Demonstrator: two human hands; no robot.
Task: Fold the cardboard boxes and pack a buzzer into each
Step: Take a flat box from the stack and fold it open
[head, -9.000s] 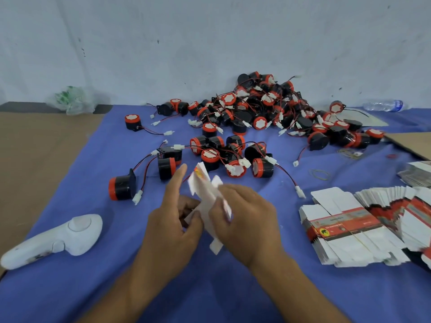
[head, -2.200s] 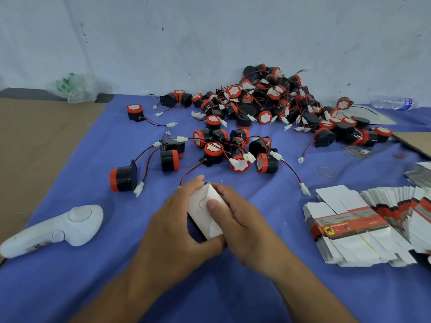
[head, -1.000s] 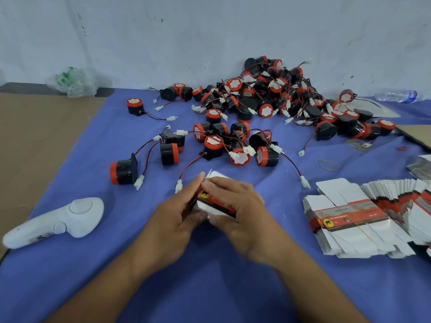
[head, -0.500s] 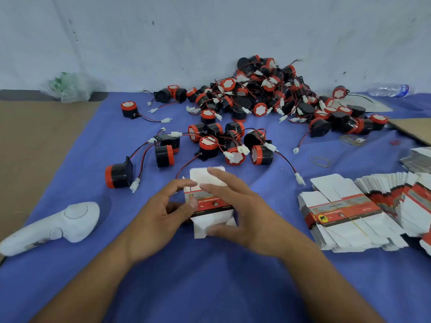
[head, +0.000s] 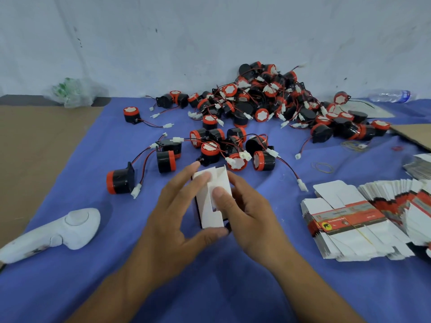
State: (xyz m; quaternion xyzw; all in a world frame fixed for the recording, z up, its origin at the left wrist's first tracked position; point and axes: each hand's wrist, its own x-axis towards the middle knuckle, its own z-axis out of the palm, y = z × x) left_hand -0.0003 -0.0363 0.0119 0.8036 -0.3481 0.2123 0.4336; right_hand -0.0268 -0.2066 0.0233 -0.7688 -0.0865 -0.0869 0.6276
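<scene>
Blue cloth (head: 233, 287) covers the table under a white wall. At frame centre I see my left hand (head: 168, 220) and right hand (head: 245, 210) clamped on a small white box (head: 213, 199), fingers pressing its flaps, likely to shut them; its contents are hidden. Loose buzzers (head: 263, 106) pile at upper centre, flat boxes (head: 345, 227) stacked lower right.

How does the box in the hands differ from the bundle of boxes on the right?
The box in the hands is folded up into a form, held off the cloth by the left hand and right hand; the bundle of boxes lies flat, unfolded. The held one is single, showing white flaps; the bundle is many, showing a red band. Both are white card.
</scene>
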